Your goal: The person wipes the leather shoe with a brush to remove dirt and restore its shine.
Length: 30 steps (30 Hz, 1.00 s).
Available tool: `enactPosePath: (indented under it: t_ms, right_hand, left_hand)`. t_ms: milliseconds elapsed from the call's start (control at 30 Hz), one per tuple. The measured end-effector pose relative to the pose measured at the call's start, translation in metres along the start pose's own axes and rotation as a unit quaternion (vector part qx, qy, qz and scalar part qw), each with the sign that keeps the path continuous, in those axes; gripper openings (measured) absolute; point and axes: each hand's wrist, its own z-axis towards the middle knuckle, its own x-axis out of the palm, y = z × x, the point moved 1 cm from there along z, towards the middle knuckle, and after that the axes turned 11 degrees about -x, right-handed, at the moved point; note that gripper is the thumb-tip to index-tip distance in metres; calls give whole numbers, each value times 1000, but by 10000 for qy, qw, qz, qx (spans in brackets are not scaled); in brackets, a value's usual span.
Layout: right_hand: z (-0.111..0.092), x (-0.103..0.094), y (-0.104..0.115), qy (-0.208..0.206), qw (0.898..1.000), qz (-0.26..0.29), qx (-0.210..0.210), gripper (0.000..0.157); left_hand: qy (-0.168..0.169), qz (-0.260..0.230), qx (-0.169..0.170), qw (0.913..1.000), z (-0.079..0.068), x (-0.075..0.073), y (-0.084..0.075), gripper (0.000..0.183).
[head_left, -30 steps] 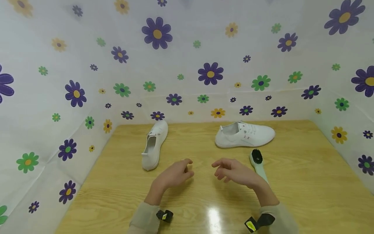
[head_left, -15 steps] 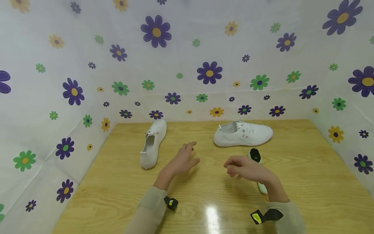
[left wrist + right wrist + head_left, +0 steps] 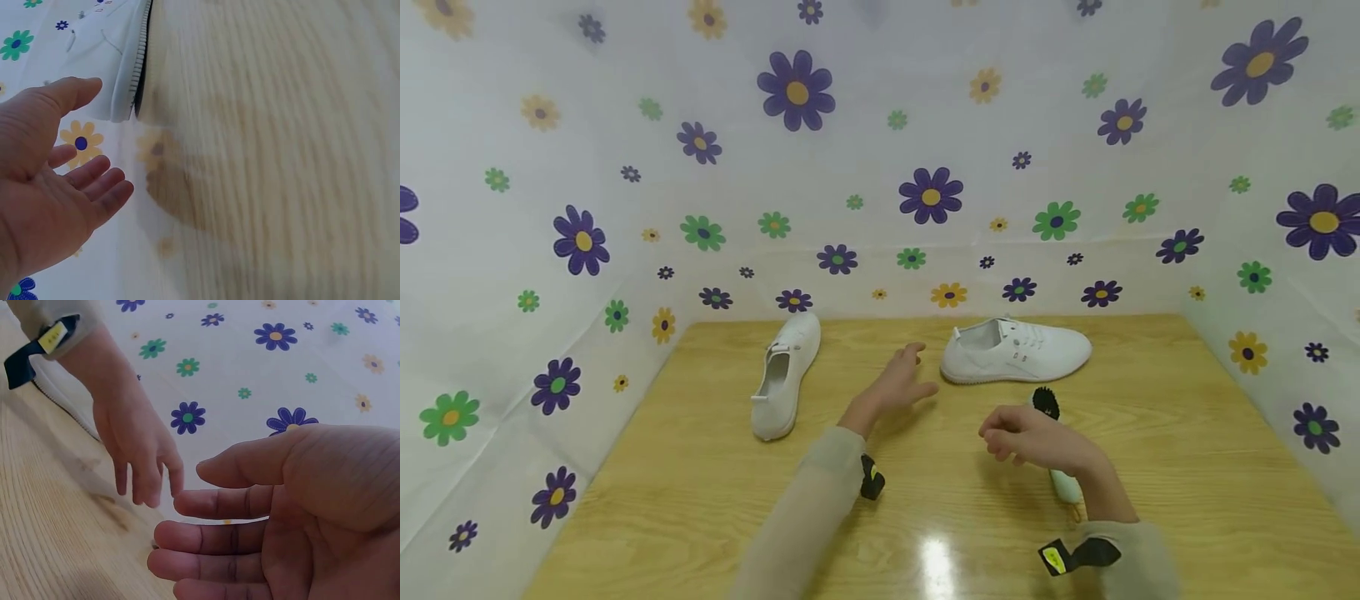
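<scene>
My left hand [image 3: 895,387] reaches over the table just left of the heel of the right-hand white shoe [image 3: 1018,354], apart from it, fingers spread and holding nothing. In the left wrist view the shoe's heel and ribbed sole edge [image 3: 139,62] lie beyond the thumb. My right hand [image 3: 1037,437] hovers above the pale green brush [image 3: 1066,486] with black bristles, hiding its middle; its fingers bend loosely around nothing. The right wrist view shows both hands with nothing in them. Another white shoe [image 3: 784,379] stands at the left, toe toward the back.
The wooden table [image 3: 700,500] carries the shoes and brush. A white cloth [image 3: 850,150] with printed flowers rises behind it and along both sides. A black strap with a small tag [image 3: 1078,556] sits on the right sleeve; the left sleeve has one too.
My left hand has moved forward and right, from near the left shoe toward the other shoe's heel. My right hand has shifted right, over the brush. The shoes stay in place.
</scene>
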Motion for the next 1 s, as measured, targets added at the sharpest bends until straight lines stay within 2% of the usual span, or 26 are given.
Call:
enactPosePath:
  t_ms: [167, 233, 367, 500, 733, 1000]
  right_hand:
    - [0, 1, -6, -44, 10000, 21, 67, 31]
    - [-1, 1, -6, -53, 9999, 25, 94, 31]
    - [-1, 0, -6, -52, 10000, -33, 77, 32]
    - [-2, -3, -5, -99, 9998, -156, 29, 32]
    - [-1, -3, -4, -233, 9997, -108, -38, 28]
    - [-1, -3, -3, -152, 9995, -270, -34, 28]
  left_hand:
    - [-14, -448, -115, 9989, 19, 14, -10, 87]
    - [-12, -482, -122, 9988, 25, 20, -14, 93]
    - [-44, -300, -119, 9995, 36, 27, -25, 100]
    - [-50, -214, -179, 9996, 43, 29, -35, 94]
    - [-101, -27, -430, 9990, 43, 28, -33, 78]
    - [-329, 245, -277, 9988, 46, 29, -24, 72]
